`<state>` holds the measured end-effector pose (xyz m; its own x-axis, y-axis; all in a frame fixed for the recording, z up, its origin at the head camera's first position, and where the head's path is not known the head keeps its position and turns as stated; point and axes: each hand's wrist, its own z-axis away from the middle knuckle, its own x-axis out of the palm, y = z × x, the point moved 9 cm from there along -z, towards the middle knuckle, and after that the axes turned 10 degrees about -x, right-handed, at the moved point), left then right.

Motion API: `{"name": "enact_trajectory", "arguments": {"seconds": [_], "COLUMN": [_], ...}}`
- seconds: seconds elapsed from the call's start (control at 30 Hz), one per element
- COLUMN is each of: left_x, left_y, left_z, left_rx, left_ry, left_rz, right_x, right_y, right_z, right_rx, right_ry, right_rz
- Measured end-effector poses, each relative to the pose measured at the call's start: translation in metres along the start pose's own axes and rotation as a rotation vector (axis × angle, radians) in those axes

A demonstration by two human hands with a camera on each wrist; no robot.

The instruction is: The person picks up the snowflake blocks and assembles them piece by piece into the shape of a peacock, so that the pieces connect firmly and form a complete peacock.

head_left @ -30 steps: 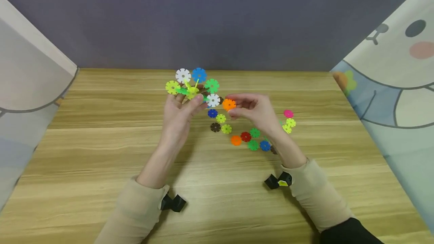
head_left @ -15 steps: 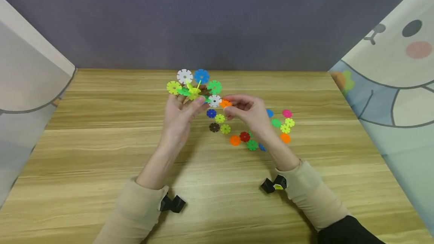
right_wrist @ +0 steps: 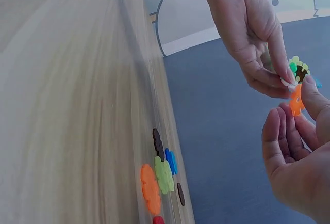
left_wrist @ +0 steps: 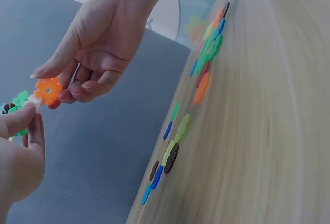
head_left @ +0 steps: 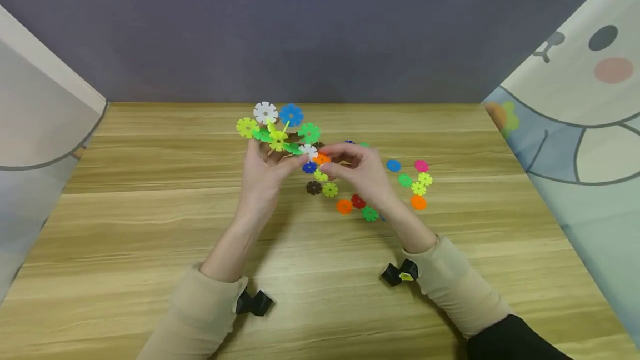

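The right hand [head_left: 362, 174] has brought its pinched orange disc [head_left: 321, 158] leftward until it touches the white disc [head_left: 308, 151] of the cluster [head_left: 277, 133], which the left hand [head_left: 262, 174] grips from below (fingers curled); loose discs [head_left: 370, 199] lie right of the cluster on the table [head_left: 150, 210].

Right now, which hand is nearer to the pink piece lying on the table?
The right. The right hand is raised just left of the loose pieces, a short way from the pink piece. The left hand grips the built cluster farther left, beyond the right hand.
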<state>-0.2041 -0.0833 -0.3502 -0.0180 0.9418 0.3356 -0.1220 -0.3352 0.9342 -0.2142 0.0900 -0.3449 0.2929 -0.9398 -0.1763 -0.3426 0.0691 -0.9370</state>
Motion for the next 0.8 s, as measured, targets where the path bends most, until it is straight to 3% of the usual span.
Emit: {"name": "enact_trajectory", "arguments": {"seconds": [0.23,0.43,0.63,0.8], "left_x": [0.002,0.000,-0.008,-0.019], "left_y": [-0.001,0.002,0.010,0.012], "left_z": [0.000,0.000,-0.002,-0.007], "left_rx": [0.006,0.017,0.039,0.028], "left_ry": [-0.029,-0.009,0.067,0.134], "left_rz": [-0.056,-0.069,-0.005,0.071], "right_x": [0.005,0.007,0.004,-0.010], "right_y": [0.001,0.003,0.008,0.029], "right_z": [0.001,0.001,-0.004,-0.012], "right_rx": [0.004,0.016,0.027,0.100], "right_ry": [0.026,0.017,-0.097,-0.194], "right_rz": [-0.047,-0.073,-0.084,-0.034]}}
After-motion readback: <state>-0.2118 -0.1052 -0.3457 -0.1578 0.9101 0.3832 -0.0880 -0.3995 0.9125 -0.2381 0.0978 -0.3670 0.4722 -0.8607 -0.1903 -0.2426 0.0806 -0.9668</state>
